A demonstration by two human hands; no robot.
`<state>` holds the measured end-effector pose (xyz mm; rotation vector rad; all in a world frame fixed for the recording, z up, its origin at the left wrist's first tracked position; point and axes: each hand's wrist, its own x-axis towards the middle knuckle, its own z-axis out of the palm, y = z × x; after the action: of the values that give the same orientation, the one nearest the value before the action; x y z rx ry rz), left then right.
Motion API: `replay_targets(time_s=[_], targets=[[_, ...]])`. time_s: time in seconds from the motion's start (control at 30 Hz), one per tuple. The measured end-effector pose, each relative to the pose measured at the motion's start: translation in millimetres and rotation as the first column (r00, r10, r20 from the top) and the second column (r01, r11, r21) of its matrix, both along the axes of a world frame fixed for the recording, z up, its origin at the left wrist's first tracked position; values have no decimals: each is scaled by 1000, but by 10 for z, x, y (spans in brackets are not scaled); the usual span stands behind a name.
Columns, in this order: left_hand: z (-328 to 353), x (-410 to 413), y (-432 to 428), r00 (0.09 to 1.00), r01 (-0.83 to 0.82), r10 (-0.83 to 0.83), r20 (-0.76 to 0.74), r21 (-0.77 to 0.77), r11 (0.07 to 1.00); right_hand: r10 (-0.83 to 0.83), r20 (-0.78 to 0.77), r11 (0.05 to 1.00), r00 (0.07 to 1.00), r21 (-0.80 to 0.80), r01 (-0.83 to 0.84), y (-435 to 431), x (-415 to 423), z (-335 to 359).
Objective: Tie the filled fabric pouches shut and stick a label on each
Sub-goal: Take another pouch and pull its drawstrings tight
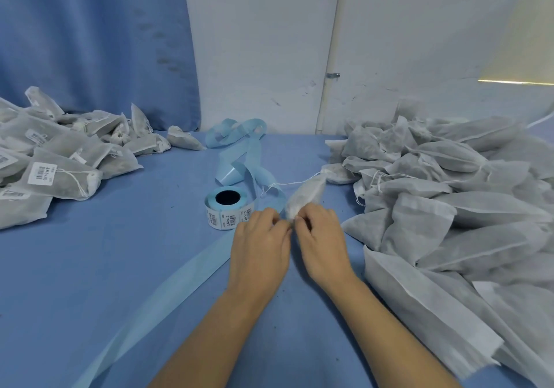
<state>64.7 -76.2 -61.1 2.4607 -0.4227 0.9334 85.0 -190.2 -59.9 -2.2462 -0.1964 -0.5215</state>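
Packing workshop — pouch heaps (449, 177), label roll (227, 210)

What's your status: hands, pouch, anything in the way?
Hands: left hand and right hand both pinch pouch at near end. No label visible on it. Nothing in the way; label roll beside left hand.

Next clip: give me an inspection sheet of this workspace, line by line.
Surface: table covered in blue cloth, a few dark specks.
Job's things: one pouch held mid-table; label roll beside it; labelled pile on the left; right pile shows no labels.
Clutter: blue backing strip looping behind the roll.
Grippers: left hand and right hand both pinch the pouch's near end with curled fingers.
Cables: possibly a white cord at the far right edge; unclear.
Surroundings: blue curtain, white wall, vertical pipe.
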Motion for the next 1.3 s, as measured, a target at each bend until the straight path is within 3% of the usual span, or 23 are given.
replay_targets(time_s=[0.07,0.2,0.37,0.47,0.6,0.7,0.87,0.97,1.13,1.3], targets=[[-7,-3,-10,1000,26,-26,1,-18,1000,-24,-15,987,1000,-162,22,26,-27,1],[-9,-1,-31,999,49,-49,-14,-33,998,-76,62,975,995,-203,87,50,-64,56],[27,5,-38,998,56,-57,-15,-37,998,-73,158,907,985,-401,131,66,-91,49],[29,28,-28,994,74,-79,-82,-62,995,-79,258,887,963,-422,186,102,-144,42],[-30,39,15,983,8,-38,-178,-168,986,-20,283,910,959,-392,134,118,-161,22],[-29,21,32,974,-24,-40,-223,-276,961,-3,219,929,976,-360,83,108,-166,29],[43,27,1,992,-75,71,-101,-37,996,-48,216,953,975,-282,109,119,-174,43],[23,22,2,994,-31,32,-103,11,999,-57,216,972,975,-212,104,84,-146,7],[-48,61,23,937,3,-69,-341,-190,982,-86,167,995,982,-31,93,40,-101,-53],[-104,74,20,882,77,-255,-397,-412,908,-112,129,980,985,179,88,2,-57,-70]])
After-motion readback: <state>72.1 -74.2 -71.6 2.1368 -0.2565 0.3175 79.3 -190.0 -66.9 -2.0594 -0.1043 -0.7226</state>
